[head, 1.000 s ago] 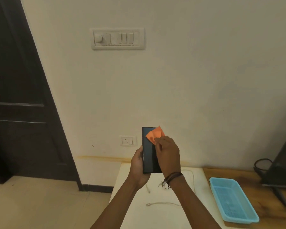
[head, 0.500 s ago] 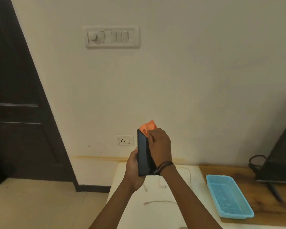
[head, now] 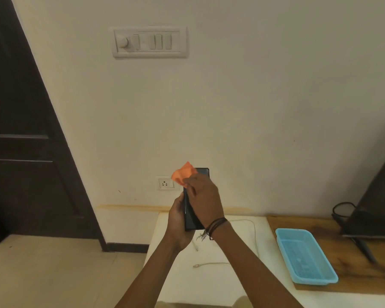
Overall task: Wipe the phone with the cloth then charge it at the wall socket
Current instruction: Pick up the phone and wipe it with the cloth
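A dark phone stands upright in my left hand, which grips its lower left edge from behind. My right hand presses a small orange cloth against the phone's upper face and covers most of the screen. Part of the cloth sticks out past the phone's top left corner. Just left of the phone, low on the wall, is the white wall socket. A white charging cable lies on the white table below my arms, its plug end pointing left.
A light blue plastic basket sits on a wooden board at the right. A dark appliance with a black cord stands at the far right. A dark door fills the left. A switch panel is high on the wall.
The phone has turned so that more of its face shows. The cloth has slid toward the phone's upper left corner under my right hand. The view has shifted a little.
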